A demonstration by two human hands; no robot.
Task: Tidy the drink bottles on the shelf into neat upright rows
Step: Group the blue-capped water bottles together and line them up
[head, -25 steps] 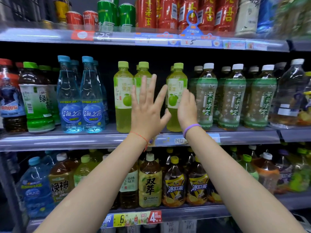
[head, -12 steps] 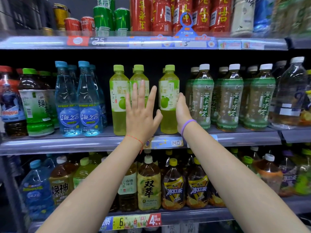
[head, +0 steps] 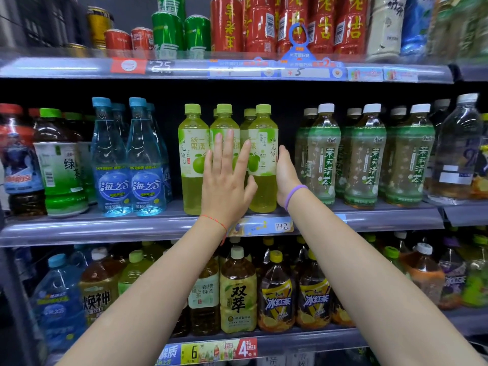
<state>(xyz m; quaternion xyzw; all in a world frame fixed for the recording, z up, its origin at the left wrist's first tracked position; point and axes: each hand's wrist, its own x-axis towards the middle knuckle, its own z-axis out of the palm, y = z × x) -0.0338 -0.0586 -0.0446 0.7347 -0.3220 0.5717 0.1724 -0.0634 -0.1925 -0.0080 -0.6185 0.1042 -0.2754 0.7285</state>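
Note:
Three yellow-green pomelo drink bottles stand upright at the front of the middle shelf [head: 158, 228]: a left one [head: 192, 159], a middle one [head: 224, 120] and a right one [head: 264, 143]. My left hand [head: 227, 180] lies flat, fingers spread, against the front of the middle bottle. My right hand [head: 286, 173] presses its palm on the right side of the right bottle; its fingers are hidden behind the bottle. The three bottles stand close together, with more green caps behind them.
Blue water bottles [head: 126, 165] stand left of the green ones, jasmine tea bottles [head: 364, 159] to the right with a gap between. Cans [head: 182, 30] fill the top shelf, tea bottles [head: 237, 291] the lower shelf.
The right green bottle has slid left, closing the gap to the middle bottle. Both hands dropped lower and moved closer together.

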